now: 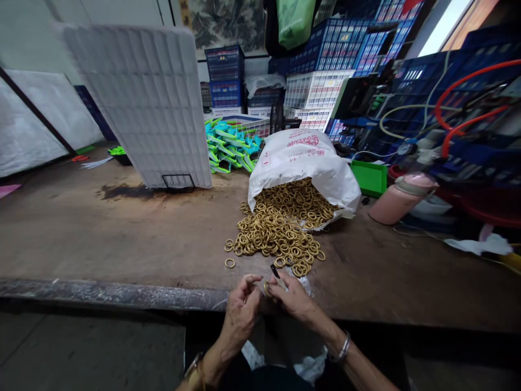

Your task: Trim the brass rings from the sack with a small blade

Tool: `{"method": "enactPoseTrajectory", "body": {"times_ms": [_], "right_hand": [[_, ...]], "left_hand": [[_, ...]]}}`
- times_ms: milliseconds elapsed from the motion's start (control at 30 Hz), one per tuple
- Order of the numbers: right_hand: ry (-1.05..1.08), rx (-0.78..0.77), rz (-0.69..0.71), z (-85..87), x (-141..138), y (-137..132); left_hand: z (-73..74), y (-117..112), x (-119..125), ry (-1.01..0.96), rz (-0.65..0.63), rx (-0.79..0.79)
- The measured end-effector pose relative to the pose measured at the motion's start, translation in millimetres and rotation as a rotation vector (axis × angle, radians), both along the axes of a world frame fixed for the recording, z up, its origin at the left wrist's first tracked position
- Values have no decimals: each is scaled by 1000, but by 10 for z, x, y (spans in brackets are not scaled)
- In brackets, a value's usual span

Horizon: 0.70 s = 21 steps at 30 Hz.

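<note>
My right hand (297, 296) is closed at the table's front edge. Its fingers pinch a gold ring (266, 289) and also hold a slim, black-tipped tool (278, 277) whose exact kind is unclear. Left of it, my left hand (243, 307) has its other fingers curled, while thumb and forefinger stand apart close to the ring; nothing is clearly visible between them. Just beyond both hands lies a heap of gold rings (277, 236), spilling from the mouth of a white woven sack (301, 157) lying on its side. One loose ring (230, 263) rests apart at the left.
A tall white ribbed panel (142, 103) stands on the table (73, 228) at the left. Behind are green and turquoise plastic pieces (232, 144) and stacked crates (223, 76). On the right are a green tray (369, 178), a pink bottle (402, 198) and orange hoses (445, 108).
</note>
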State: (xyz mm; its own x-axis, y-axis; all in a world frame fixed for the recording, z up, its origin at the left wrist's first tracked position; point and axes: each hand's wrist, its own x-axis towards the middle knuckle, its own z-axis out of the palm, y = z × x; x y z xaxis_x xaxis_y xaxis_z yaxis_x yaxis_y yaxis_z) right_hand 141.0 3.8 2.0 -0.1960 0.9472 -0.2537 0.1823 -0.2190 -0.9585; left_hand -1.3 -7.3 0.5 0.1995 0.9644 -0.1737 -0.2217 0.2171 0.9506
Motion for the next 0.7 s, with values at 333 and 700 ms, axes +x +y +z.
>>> {"method": "enactPoseTrajectory", "body": {"times_ms": [333,700], "right_hand": [[195,-318,23,152,-114,-95],[-37,67,-45,18,-80,-68]], "left_hand": [[90,-42,-72,210,-52,239],[127,-62,-36,201,-47,166]]}}
